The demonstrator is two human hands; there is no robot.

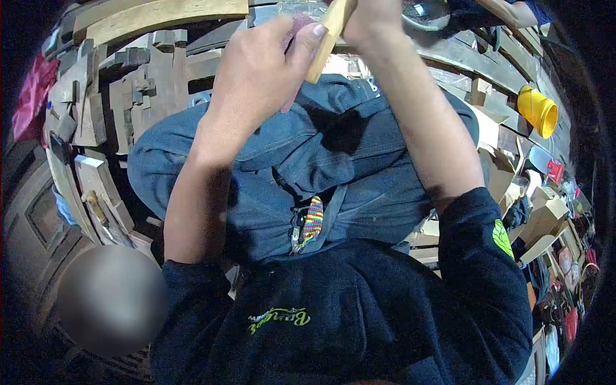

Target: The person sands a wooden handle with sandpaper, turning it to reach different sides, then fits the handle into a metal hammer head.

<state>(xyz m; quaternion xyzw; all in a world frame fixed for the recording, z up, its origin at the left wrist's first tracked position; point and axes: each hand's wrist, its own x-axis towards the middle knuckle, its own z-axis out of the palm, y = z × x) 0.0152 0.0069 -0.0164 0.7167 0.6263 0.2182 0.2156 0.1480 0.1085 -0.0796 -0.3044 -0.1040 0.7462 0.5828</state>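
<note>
The fingers of the left hand (260, 67) look clamped on a wood stick (329, 43), with a pinkish sheet (300, 24) by it, out past the legs (388, 170). I can't tell how the right hand (376, 24) has its fingers. Rubbing should go best with the sheet flat, along the wood. I count one stick, one sheet, one yellow tub (532, 109).

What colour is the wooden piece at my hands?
The wooden piece is pale yellow-tan; the head view shows it.
</note>
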